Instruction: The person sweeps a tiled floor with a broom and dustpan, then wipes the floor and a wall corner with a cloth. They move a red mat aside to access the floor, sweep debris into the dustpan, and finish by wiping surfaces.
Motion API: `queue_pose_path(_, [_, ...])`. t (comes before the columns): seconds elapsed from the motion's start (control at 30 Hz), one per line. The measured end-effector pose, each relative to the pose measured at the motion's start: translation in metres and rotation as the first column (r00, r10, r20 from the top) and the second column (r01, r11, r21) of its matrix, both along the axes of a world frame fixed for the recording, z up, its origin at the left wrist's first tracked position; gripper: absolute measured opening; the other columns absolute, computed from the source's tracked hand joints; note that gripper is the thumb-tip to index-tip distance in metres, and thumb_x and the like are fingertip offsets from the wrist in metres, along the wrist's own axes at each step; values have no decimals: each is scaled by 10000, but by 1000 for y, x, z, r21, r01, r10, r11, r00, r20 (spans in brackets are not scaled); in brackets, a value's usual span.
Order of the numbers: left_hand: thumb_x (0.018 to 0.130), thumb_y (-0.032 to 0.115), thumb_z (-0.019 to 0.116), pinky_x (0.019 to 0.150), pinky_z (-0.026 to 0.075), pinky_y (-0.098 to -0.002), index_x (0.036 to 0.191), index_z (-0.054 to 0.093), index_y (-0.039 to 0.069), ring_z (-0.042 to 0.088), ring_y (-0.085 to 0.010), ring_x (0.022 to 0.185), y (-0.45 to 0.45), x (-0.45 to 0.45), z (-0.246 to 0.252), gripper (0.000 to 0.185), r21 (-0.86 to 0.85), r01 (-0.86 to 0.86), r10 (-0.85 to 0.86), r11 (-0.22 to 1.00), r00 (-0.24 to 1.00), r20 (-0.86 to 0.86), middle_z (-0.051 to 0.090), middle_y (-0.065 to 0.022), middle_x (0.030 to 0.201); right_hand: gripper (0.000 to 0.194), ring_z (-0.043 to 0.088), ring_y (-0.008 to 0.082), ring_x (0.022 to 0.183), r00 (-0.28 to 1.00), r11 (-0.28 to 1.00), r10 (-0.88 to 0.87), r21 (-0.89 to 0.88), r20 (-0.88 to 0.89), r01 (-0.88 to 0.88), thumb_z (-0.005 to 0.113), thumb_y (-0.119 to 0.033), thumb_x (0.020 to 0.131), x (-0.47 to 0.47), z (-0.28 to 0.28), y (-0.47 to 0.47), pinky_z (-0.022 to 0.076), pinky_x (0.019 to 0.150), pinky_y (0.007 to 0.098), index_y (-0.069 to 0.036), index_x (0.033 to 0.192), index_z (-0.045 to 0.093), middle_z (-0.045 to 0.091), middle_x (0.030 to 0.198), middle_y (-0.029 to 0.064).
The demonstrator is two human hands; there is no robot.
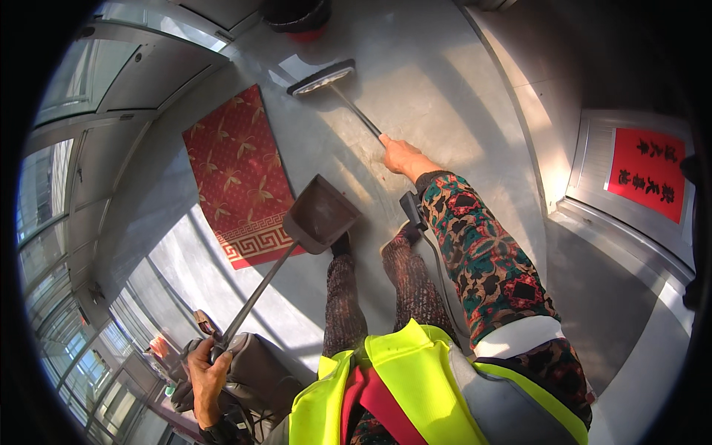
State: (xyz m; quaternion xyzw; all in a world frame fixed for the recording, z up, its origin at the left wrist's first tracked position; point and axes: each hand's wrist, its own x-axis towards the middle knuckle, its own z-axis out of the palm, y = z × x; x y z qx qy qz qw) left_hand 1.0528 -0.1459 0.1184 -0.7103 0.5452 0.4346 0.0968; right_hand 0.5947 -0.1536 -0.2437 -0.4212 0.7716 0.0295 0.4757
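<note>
My right hand [405, 153] grips the dark handle of a push broom [322, 79], whose wide head with dark bristles is out ahead over the floor. The lower end of that handle is hidden behind my hand and sleeve. In my left hand [207, 374] is the grip of a long-handled dustpan [322, 214]. Its brown pan is in front of my left foot and overlaps the corner of a red patterned mat [239, 167] from this view. I cannot tell whether the pan touches the floor.
A bin with a dark liner [295, 16] stands at the far end of the smooth floor [445, 128]. Glazed panels [83, 78] line the left. At right is a metal door [589, 150] bearing a red sign with writing. A brown padded seat [258, 367] is near my left arm.
</note>
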Motion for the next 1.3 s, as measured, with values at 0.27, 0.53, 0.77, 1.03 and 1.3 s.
queue_pose_path(0.27, [761,124,621,509,285,-237,848,594,-28,366,-55,584,-6,9,-2,177,-21,16,-17,1000,1000,-23,425,55,643,648,642,381,942,931,918,360,202,-62,-341,469,-56,863,-67,50,223,513,788,466,-271,1454,312,662,1005,197])
queue_pose_path(0.53, [749,136,612,506,262,-242,769,550,0,338,-44,589,16,23,19,151,-106,37,-43,994,997,-57,404,65,639,457,633,407,851,939,925,336,209,-67,-316,474,-176,923,-120,133,325,499,746,491,-252,1371,431,662,910,210])
queue_pose_path(0.77, [791,155,613,439,256,-238,851,612,9,371,-35,506,47,67,16,158,-142,-47,47,989,999,-5,449,61,632,467,578,459,998,988,988,151,-17,-11,-151,431,-227,941,-52,72,180,468,853,522,-231,1404,371,621,1080,248])
queue_pose_path(1.03, [806,133,640,402,268,-218,903,611,34,387,-25,446,63,110,23,142,-35,-295,297,955,951,90,461,69,586,369,624,413,1006,992,977,119,-174,-50,-126,410,-103,899,90,16,0,502,840,484,-32,1260,440,643,1061,265])
queue_pose_path(1.3, [816,55,631,394,277,-215,1015,621,-14,414,-33,446,60,155,33,210,-100,-387,395,917,914,88,533,36,643,473,656,406,881,852,853,521,56,-54,-518,508,-58,841,76,36,133,518,727,490,-95,1288,355,671,907,227])
